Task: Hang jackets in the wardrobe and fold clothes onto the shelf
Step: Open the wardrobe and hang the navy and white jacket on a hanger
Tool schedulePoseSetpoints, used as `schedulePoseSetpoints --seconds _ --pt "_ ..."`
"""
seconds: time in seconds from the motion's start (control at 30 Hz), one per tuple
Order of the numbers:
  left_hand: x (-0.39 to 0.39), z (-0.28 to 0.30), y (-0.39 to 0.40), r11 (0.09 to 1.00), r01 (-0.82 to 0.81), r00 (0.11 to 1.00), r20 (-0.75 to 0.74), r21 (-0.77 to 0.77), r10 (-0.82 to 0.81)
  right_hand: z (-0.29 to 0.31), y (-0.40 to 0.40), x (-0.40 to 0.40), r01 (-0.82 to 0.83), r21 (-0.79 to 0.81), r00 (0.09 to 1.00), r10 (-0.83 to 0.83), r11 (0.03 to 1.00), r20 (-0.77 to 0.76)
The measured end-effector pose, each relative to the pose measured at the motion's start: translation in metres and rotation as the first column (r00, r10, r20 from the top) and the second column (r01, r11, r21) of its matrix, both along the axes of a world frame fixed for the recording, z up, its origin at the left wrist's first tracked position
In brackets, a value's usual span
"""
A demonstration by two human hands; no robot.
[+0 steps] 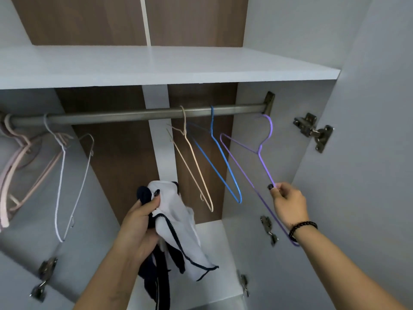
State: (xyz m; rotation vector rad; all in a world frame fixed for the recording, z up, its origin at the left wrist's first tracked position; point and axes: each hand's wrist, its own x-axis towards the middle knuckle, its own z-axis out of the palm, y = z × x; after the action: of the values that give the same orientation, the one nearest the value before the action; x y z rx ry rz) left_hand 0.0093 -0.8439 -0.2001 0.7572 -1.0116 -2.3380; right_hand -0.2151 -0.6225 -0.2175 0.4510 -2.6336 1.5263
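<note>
I look into an open wardrobe. My left hand grips a bunched white and navy jacket, which hangs down below my fist. My right hand pinches the lower arm of a purple wire hanger. Its hook sits just under the right end of the metal rail; I cannot tell whether it touches the rail. A blue hanger and a beige hanger hang from the rail to its left.
A white shelf runs above the rail. More hangers, white and pink, hang at the rail's left end. Door hinges stick out on the open right door and at the lower left.
</note>
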Motion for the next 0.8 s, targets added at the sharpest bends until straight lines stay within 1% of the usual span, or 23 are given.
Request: schedulePoseSetpoints --seconds 0.07,0.17,0.27,0.43,0.57,0.67,0.8 --pt "0.010 -0.001 0.009 1.000 -0.009 0.999 0.033 0.000 0.009 0.000 0.023 0.016 -0.026 0.005 1.000 0.026 1.000 -0.010" --pt "0.025 -0.003 0.028 0.998 -0.040 0.998 0.057 0.052 0.037 -0.003 0.055 0.042 -0.044 0.053 0.999 0.045 0.998 -0.017" --pt "0.041 -0.004 0.053 0.997 -0.028 0.996 0.081 0.076 0.022 -0.007 0.083 0.066 -0.088 0.090 0.994 0.082 0.992 0.068" --pt "0.068 -0.009 0.098 0.999 0.053 0.985 0.165 -0.013 -0.050 -0.018 0.127 0.100 -0.210 0.159 0.969 0.184 0.965 0.165" --pt "0.092 -0.011 0.120 0.986 0.137 0.958 0.265 -0.093 -0.108 -0.030 0.162 0.133 -0.236 0.209 0.958 0.192 0.949 0.211" --pt "0.109 -0.014 0.132 0.972 0.191 0.937 0.319 -0.135 -0.139 -0.034 0.188 0.156 -0.298 0.225 0.934 0.235 0.928 0.269" --pt "0.135 -0.018 0.150 0.947 0.270 0.916 0.350 -0.175 -0.197 -0.029 0.219 0.191 -0.382 0.284 0.912 0.309 0.879 0.270"
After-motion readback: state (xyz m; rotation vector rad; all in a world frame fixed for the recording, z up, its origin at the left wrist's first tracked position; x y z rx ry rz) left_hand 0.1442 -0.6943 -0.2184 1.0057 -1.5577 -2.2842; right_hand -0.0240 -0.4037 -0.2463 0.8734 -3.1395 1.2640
